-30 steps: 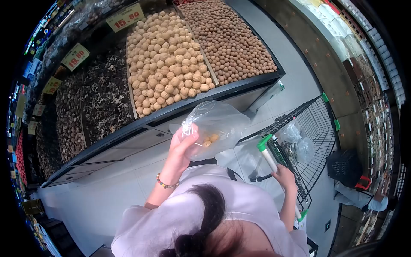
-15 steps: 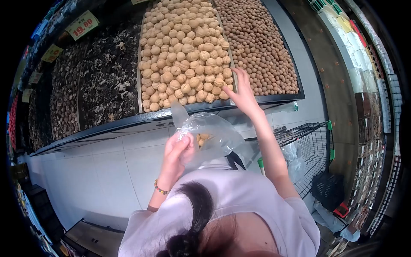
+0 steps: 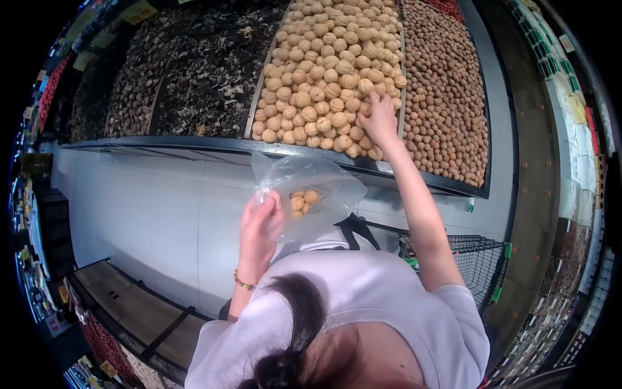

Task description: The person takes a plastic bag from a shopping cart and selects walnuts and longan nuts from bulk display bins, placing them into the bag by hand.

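Note:
My left hand (image 3: 260,214) is closed on the gathered edge of a clear plastic bag (image 3: 334,185). Inside the bag, several walnuts (image 3: 303,202) show through the film. The bag hangs in front of my body, just below the front rim of the display bin. My right hand (image 3: 381,122) reaches over that rim to the heap of pale walnuts (image 3: 317,78), near the bin's right side. Its thumb and fingers are apart, with the fingertips at the nuts. I see no nut clearly held in it.
Smaller brown nuts (image 3: 444,97) fill the bin on the right. Dark dried fungus (image 3: 217,78) lies in the bin on the left. A black bin rim (image 3: 194,142) runs along the front. A wire shopping cart (image 3: 476,266) stands at my right side.
The view has shifted, so the bins sit further right. My right hand has moved from the walnut bin's right divider onto the walnuts. My left hand still holds the bag, its walnuts now showing more.

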Available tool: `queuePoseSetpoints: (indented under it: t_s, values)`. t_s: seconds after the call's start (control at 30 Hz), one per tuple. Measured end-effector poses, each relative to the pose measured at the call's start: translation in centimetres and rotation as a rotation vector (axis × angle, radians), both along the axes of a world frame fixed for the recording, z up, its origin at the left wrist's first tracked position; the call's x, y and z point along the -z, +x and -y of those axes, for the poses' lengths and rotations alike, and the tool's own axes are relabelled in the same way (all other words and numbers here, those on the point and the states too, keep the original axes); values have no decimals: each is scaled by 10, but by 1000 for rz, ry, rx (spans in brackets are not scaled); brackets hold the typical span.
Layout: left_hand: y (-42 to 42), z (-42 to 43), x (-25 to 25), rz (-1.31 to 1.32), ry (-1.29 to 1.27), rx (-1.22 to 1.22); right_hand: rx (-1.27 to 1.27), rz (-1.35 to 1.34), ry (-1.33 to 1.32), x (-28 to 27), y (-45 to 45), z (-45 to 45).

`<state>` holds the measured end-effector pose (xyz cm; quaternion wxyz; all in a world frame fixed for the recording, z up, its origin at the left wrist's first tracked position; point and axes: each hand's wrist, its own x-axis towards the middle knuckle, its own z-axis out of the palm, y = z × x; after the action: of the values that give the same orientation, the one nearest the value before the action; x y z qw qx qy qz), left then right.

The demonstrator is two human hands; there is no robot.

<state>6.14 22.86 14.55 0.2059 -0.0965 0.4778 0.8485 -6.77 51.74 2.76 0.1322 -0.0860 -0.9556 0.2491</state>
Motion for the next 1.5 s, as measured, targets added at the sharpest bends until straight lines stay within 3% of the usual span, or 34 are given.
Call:
queuePoseSetpoints:
  t_s: [0.4,0.5,0.53,0.6,0.7,0.77,0.83,0.9,1.0,1.1,1.13,1.23,1.3,1.37,1.43,1.5]
  values:
    - [-6,-11,7,-60,62,-84,41,-138,-274,13,-2,-13]
    - [-8,-11,7,-66,61,-100,76,-285,-445,7,3,-14]
    - [-10,-12,5,-59,37,-119,129,-249,-529,-10,10,-9]
    - [-14,-13,6,-61,31,-127,-66,-213,-1041,-51,32,-2]
    - [-16,-14,9,-67,61,-115,-525,-185,-1567,-104,75,24]
    - [-18,-18,7,-54,58,-129,-844,-38,-1602,-110,91,42]
    - [-20,-18,8,-58,85,-122,-865,247,-1726,-99,104,68]
    - [-19,-17,10,-58,92,-113,-628,776,-1800,-59,106,83]
    - [-15,-14,12,-58,82,-88,-355,705,-1828,-12,109,117]
    - [-14,-13,8,-66,100,-78,-484,424,-983,-4,110,116]
    - [-13,-13,9,-57,107,-102,-518,480,-784,-41,108,111]
    - [-14,-14,7,-56,118,-157,-752,386,-689,-65,96,86]
    - [-14,-14,6,-70,130,-175,-704,375,-941,-102,83,65]
    - [-12,-13,6,-85,147,-174,-651,321,-1003,-121,60,28]
    - [-10,-11,7,-77,139,-194,-338,30,-782,-101,24,2]
    - [-6,-9,7,-68,140,-205,-72,-125,39,-71,-3,-17]
